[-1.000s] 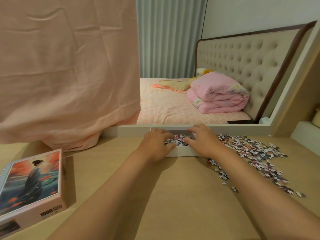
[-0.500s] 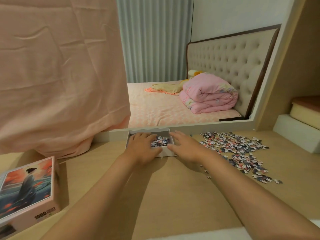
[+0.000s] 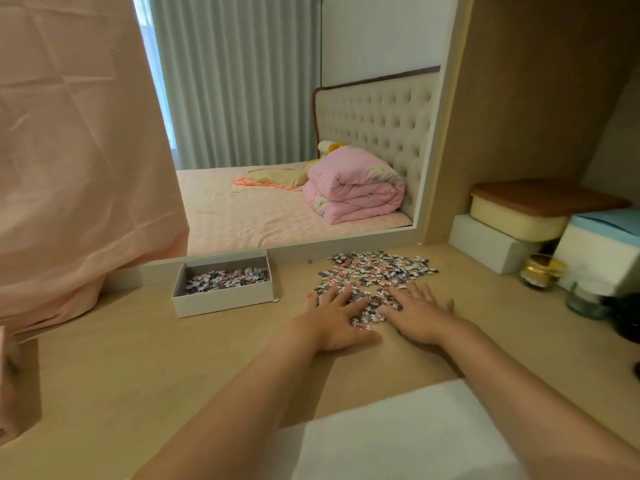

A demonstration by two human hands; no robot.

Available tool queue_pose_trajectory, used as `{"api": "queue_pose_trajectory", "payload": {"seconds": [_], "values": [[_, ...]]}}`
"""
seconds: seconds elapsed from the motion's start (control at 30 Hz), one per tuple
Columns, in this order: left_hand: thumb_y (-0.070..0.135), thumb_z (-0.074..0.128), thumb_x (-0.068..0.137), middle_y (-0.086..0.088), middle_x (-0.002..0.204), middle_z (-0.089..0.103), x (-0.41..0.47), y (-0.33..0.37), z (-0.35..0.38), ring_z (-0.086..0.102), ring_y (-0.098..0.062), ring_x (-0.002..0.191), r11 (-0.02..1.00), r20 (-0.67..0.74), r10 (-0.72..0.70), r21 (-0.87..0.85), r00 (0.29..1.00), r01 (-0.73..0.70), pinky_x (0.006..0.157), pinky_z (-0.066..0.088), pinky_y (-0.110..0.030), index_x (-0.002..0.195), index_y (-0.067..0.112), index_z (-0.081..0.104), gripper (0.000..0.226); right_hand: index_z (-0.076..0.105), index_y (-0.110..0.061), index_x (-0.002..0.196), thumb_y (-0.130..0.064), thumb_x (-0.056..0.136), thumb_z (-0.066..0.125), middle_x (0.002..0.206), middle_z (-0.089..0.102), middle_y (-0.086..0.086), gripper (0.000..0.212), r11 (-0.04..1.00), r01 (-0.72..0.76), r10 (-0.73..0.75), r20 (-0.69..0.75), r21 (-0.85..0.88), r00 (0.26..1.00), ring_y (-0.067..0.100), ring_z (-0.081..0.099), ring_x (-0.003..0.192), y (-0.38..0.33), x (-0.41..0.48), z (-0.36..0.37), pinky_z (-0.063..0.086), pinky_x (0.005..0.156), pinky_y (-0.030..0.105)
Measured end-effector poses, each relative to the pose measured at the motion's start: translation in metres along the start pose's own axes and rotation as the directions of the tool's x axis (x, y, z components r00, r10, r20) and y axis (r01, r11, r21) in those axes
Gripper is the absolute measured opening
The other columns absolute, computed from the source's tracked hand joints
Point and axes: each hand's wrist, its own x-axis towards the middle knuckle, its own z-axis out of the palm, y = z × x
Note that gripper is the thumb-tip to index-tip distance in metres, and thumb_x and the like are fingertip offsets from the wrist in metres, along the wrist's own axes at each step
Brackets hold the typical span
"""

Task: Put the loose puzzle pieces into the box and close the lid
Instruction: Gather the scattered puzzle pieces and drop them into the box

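Note:
A white open box (image 3: 221,301) stands on the wooden desk against the mirror, with a thin layer of puzzle pieces inside. To its right lies a spread heap of loose puzzle pieces (image 3: 375,271). My left hand (image 3: 334,315) and my right hand (image 3: 417,311) both lie flat on the near edge of that heap, fingers spread, with a small cluster of pieces between them. The lid (image 3: 14,382) shows only as a pink edge at the far left.
A mirror (image 3: 294,133) backs the desk and a pink cloth (image 3: 76,150) hangs over its left part. At the right stand stacked boxes (image 3: 519,216), a small jar (image 3: 542,273) and a glass (image 3: 585,301). A white cloth (image 3: 398,438) lies at the near edge.
Both hands left the box and moved right onto the loose heap. The view turned right, so the lid slid almost out of sight at the left.

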Motion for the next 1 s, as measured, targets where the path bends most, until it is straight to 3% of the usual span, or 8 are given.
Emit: {"api": "queue_pose_trajectory", "payload": {"seconds": [0.1, 0.23, 0.4, 0.53, 0.63, 0.67, 0.8, 1.0], "values": [[0.083, 0.037, 0.080, 0.003, 0.164, -0.005, -0.005, 0.004, 0.006, -0.009, -0.023, 0.150, 1.000, -0.034, 0.005, 0.017, 0.999, -0.004, 0.119, -0.005, -0.053, 0.153, 0.043, 0.007, 0.088, 0.002, -0.044, 0.156, -0.070, 0.095, 0.026, 0.165, -0.015, 0.003, 0.070, 0.999, 0.025, -0.026, 0.025, 0.020, 0.999, 0.027, -0.015, 0.152, 0.002, -0.004, 0.010, -0.005, 0.117, 0.060], [0.072, 0.046, 0.086, 0.002, 0.160, 0.019, -0.021, -0.001, -0.004, 0.014, -0.024, 0.147, 1.000, -0.110, 0.004, -0.007, 0.994, -0.005, 0.118, 0.011, -0.047, 0.149, 0.042, 0.029, 0.072, 0.008, -0.037, 0.157, -0.054, 0.100, 0.037, 0.166, -0.007, 0.006, 0.067, 0.986, 0.154, -0.155, 0.021, 0.063, 0.988, 0.028, -0.011, 0.152, -0.021, -0.008, 0.016, -0.001, 0.121, 0.052], [0.055, 0.055, 0.086, 0.003, 0.139, 0.047, -0.031, -0.015, -0.024, 0.046, -0.022, 0.127, 0.995, -0.215, -0.042, -0.096, 0.976, 0.022, 0.106, 0.036, -0.041, 0.122, 0.037, 0.062, 0.040, 0.041, -0.028, 0.148, -0.030, 0.096, 0.053, 0.158, 0.030, 0.006, 0.053, 0.928, 0.296, -0.311, 0.036, 0.227, 0.950, 0.025, 0.028, 0.146, -0.043, -0.013, 0.008, 0.025, 0.119, 0.045], [0.050, 0.051, 0.090, 0.000, 0.124, 0.056, -0.017, -0.026, -0.034, 0.056, -0.022, 0.113, 0.985, -0.339, -0.091, -0.172, 0.936, 0.034, 0.095, 0.045, -0.036, 0.113, 0.031, 0.064, 0.032, 0.073, -0.032, 0.107, -0.021, 0.094, 0.056, 0.121, 0.066, -0.006, 0.024, 0.861, 0.294, -0.310, -0.030, 0.416, 0.950, 0.021, 0.063, 0.114, -0.041, -0.008, -0.010, 0.049, 0.099, 0.037], [0.048, 0.047, 0.095, -0.004, 0.135, 0.052, 0.006, -0.032, -0.042, 0.050, -0.025, 0.122, 0.981, -0.361, -0.129, -0.184, 0.923, 0.065, 0.102, 0.041, -0.039, 0.128, 0.026, 0.055, 0.041, 0.074, -0.029, 0.100, -0.020, 0.096, 0.051, 0.083, 0.064, -0.008, 0.025, 0.827, 0.268, -0.235, -0.130, 0.495, 0.963, 0.025, 0.063, 0.072, -0.036, -0.002, -0.026, 0.052, 0.068, 0.033], [0.048, 0.046, 0.095, -0.005, 0.140, 0.049, 0.014, -0.034, -0.044, 0.046, -0.026, 0.126, 0.983, -0.357, -0.136, -0.166, 0.924, 0.080, 0.105, 0.038, -0.040, 0.135, 0.025, 0.051, 0.046, 0.072, -0.027, 0.102, -0.018, 0.097, 0.050, 0.084, 0.063, -0.005, 0.025, 0.817, 0.254, -0.202, -0.154, 0.518, 0.967, 0.023, 0.061, 0.075, -0.036, 0.002, -0.031, 0.050, 0.067, 0.034], [0.051, 0.042, 0.096, -0.009, 0.151, 0.036, 0.052, -0.047, -0.050, 0.031, -0.030, 0.138, 0.981, -0.281, -0.186, -0.114, 0.941, 0.160, 0.112, 0.031, -0.047, 0.149, 0.023, 0.035, 0.060, 0.069, -0.031, 0.112, -0.020, 0.094, 0.051, 0.137, 0.055, 0.000, 0.028, 0.890, 0.301, -0.232, -0.230, 0.343, 0.945, 0.020, 0.057, 0.114, -0.034, 0.052, -0.044, 0.045, 0.094, 0.032], [0.052, 0.037, 0.098, -0.014, 0.153, 0.031, 0.087, -0.060, -0.052, 0.022, -0.033, 0.141, 0.979, -0.211, -0.196, -0.098, 0.958, 0.179, 0.114, 0.022, -0.045, 0.152, 0.017, 0.028, 0.065, 0.043, -0.028, 0.148, -0.039, 0.097, 0.047, 0.153, 0.037, 0.007, 0.052, 0.953, 0.297, -0.285, -0.149, 0.065, 0.947, 0.028, 0.031, 0.142, -0.042, 0.133, -0.044, 0.029, 0.116, 0.044]]}}
